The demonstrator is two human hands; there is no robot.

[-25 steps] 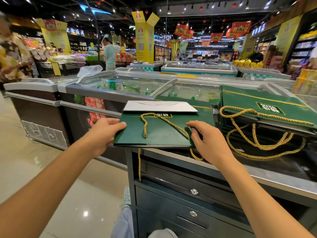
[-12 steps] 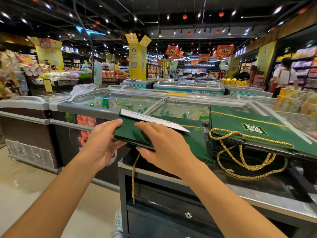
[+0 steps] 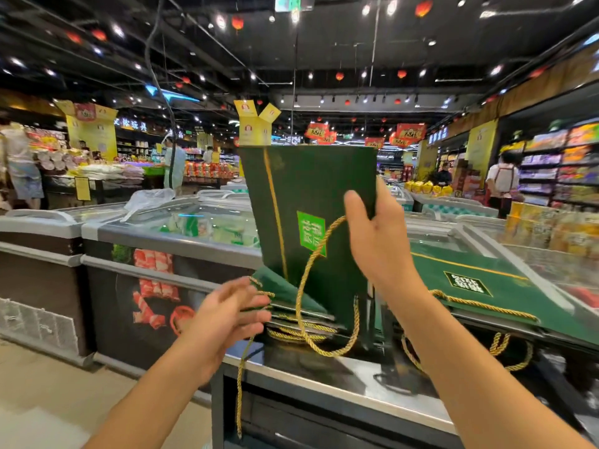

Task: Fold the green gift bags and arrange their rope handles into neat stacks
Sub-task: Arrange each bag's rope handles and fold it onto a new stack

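A flat green gift bag [image 3: 304, 196] with a gold stripe and a light green label stands upright in the air. My right hand [image 3: 376, 234] grips its right edge, thumb in front. Its gold rope handle [image 3: 301, 296] loops down in front of it. My left hand [image 3: 227, 319], blurred, touches the left edge of a low stack of folded green bags [image 3: 291, 303] lying on the steel counter [image 3: 356, 377]. Whether its fingers pinch a rope there I cannot tell. A second stack of green bags [image 3: 479, 296] lies at the right, gold ropes hanging off its front.
Glass-lidded chest freezers [image 3: 175, 228] stand behind and left of the counter. A gold rope [image 3: 240, 390] dangles over the counter's front by its dark drawers. Shoppers and shelves fill the store at the back. Yellow boxes [image 3: 551, 228] sit at the far right.
The top bag, lying flat on the left stack before, has been lifted and turned upright by my right hand. My left hand slid down to the stack's edge. The camera tilted up.
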